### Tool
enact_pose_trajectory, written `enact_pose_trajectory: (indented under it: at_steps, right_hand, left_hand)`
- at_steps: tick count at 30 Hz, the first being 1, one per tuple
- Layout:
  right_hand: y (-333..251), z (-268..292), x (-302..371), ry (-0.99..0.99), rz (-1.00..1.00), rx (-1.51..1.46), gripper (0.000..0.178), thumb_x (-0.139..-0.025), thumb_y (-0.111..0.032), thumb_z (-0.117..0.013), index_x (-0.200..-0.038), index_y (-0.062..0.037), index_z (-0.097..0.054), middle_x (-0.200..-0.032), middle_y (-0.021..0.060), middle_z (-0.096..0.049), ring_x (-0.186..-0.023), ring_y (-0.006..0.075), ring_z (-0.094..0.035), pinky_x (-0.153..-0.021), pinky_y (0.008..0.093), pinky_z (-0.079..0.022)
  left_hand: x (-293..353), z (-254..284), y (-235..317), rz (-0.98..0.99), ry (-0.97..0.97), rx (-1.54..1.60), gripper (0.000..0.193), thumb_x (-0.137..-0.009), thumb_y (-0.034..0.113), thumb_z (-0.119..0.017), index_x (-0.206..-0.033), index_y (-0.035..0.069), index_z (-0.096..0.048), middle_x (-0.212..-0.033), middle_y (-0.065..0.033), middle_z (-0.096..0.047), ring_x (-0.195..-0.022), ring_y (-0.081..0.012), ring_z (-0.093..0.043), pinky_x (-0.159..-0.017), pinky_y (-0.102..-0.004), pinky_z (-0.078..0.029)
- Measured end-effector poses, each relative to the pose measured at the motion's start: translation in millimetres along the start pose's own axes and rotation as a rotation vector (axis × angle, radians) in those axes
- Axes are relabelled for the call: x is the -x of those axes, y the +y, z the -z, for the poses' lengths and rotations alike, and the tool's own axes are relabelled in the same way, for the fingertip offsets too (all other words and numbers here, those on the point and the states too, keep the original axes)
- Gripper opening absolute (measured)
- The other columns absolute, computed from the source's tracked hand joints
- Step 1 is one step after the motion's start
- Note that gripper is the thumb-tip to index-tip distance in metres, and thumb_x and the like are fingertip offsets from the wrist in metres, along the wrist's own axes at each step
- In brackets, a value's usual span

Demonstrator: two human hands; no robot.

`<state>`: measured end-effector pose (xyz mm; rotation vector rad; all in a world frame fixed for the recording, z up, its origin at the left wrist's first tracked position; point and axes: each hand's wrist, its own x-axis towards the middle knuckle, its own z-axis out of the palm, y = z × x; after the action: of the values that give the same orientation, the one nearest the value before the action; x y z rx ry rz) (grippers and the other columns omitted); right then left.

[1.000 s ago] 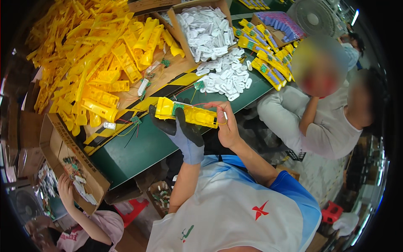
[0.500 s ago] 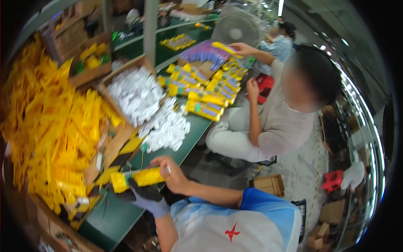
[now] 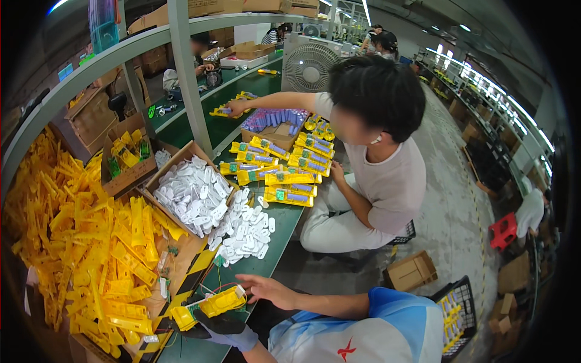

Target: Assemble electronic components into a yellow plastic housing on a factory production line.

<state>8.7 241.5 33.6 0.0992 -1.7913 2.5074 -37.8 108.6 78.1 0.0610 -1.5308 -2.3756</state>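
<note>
Yellow casing (image 3: 223, 300) over green bench (image 3: 248, 271), grey floor (image 3: 445, 181) alongside

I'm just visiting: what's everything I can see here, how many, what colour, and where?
Held shell: one, yellow, lower centre
Loose shells: countless, yellow, heaped left
White pieces: countless, white, in and beside a brown carton
Shells with cells: over a dozen, yellow and purple, centre
Loose cells: many, purple, boxed behind those
Bench: one, green, centre
Metal frame: one, grey, upper left
Large fan: one, grey, top centre
Seated co-worker: one, pale clothes, right of centre
Other people: several, colours mostly unclear, background
Floor carton: one, brown, lower right
Crate: one, black, lower right
Stool: one, red, far right
Left hand: one, grey-black glove, gripping the held shell
Right hand: one, bare, beside it
</note>
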Motion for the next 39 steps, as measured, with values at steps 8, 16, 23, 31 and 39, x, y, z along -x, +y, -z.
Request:
enact_pose_trajectory:
  at_steps: [8,16,23,31,39]
  right_hand:
    - [-19,-10,1,0.039,-0.174,-0.126,0.052,-0.105,-0.032,-0.045,-0.147,-0.0016,-0.038,-0.129,0.0096,-0.057,-0.109,0.0155,-0.059,-0.097,0.0313,-0.050]
    - [-11,-5,-2,-0.088,-0.137,-0.095,0.049,-0.104,-0.019,-0.048,-0.147,0.0002,-0.036,-0.136,0.0097,-0.053,-0.118,0.0151,-0.056,-0.101,0.0307,-0.048]
    - [-13,13,-3,-0.240,-0.106,-0.608,0.048,-0.099,-0.013,-0.055,-0.143,0.0010,-0.042,-0.136,0.0106,-0.054,-0.124,0.0183,-0.054,-0.105,0.0325,-0.045]
    - [-27,17,-4,-0.195,-0.185,-0.284,0.059,-0.095,-0.015,-0.064,-0.145,0.0022,-0.038,-0.141,0.0089,-0.050,-0.128,0.0152,-0.049,-0.106,0.0286,-0.041]
    - [-10,11,11,-0.177,-0.093,-0.564,0.071,-0.090,-0.020,-0.071,-0.145,0.0058,-0.035,-0.145,0.0125,-0.045,-0.135,0.0201,-0.043,-0.114,0.0337,-0.033]
  left_hand:
    - [4,19,-25,-0.047,-0.125,-0.072,0.057,-0.102,0.027,-0.047,-0.143,-0.003,-0.021,-0.135,-0.0190,-0.042,-0.108,-0.0256,-0.057,-0.091,-0.0377,-0.055]
    - [7,26,-30,-0.116,-0.175,-0.048,0.040,-0.103,0.021,-0.047,-0.135,-0.001,-0.036,-0.131,-0.0196,-0.050,-0.112,-0.0285,-0.057,-0.098,-0.0417,-0.050]
    - [-1,20,-39,-0.494,-0.267,-0.398,0.050,-0.101,0.032,-0.046,-0.135,-0.003,-0.039,-0.130,-0.0198,-0.047,-0.112,-0.0280,-0.055,-0.096,-0.0362,-0.048]
    - [-7,21,-43,-0.346,-0.339,-0.519,0.039,-0.099,0.025,-0.048,-0.124,-0.004,-0.048,-0.117,-0.0151,-0.051,-0.103,-0.0239,-0.056,-0.089,-0.0344,-0.050]
    - [4,11,-33,0.006,-0.306,-0.277,0.040,-0.100,0.030,-0.046,-0.123,-0.003,-0.046,-0.114,-0.0147,-0.050,-0.103,-0.0241,-0.055,-0.089,-0.0353,-0.049]
